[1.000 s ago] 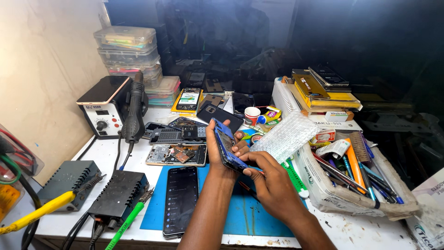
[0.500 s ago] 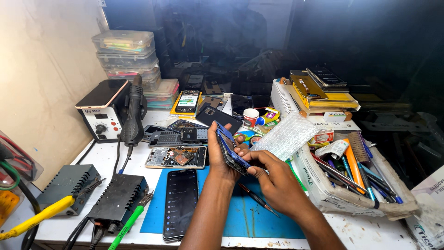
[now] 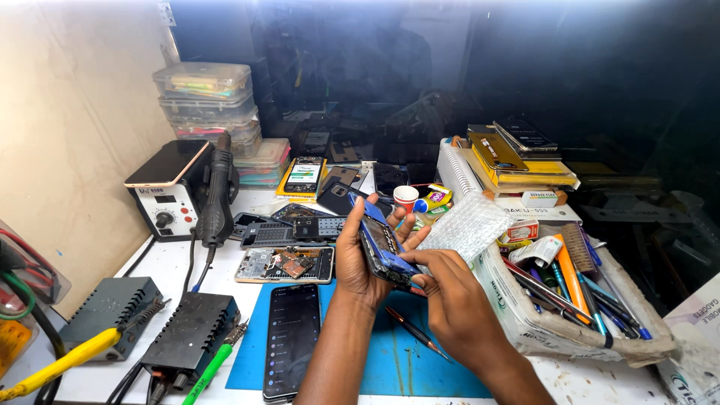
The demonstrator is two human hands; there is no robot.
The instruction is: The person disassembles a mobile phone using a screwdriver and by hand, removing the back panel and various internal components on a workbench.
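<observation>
While the left hand point(image 3: 365, 259) cradles the opened phone point(image 3: 381, 244) on edge above the blue mat point(image 3: 420, 360), fingers curled round its back and thumb on the near side, the grip looks light, so a slip is the first risk: the phone sits tilted in the air, not resting on anything. The right hand point(image 3: 450, 300) is pinched at the phone's lower corner, fingertips closed on the edge or some small part there; can't tell whether it holds a tool. Exposed board faces up, so too much prying force at that corner could crack the frame or tear a flex, my guess only. Tweezers point(image 3: 416, 331) lie on the mat right under the hands; a dropped phone would land on them or on the black phone point(image 3: 291, 341) lying screen-up just left, screen lit. Small screws or parts falling from here would likely roll off the mat into clutter. Further out: a gutted phone frame point(image 3: 285, 264) beside the mat's top edge, hot-air station point(image 3: 169, 196) with its black handle point(image 3: 217, 199) parked upright at left, cables running across the bench point(image 3: 172, 262) toward two power bricks point(image 3: 191, 334). Right elbow is close to the torn tool box point(image 3: 525, 315) full of screwdrivers and pens; a bump could tip it. Bubble wrap point(image 3: 465, 225) sits touching behind the hands, near the open board.
</observation>
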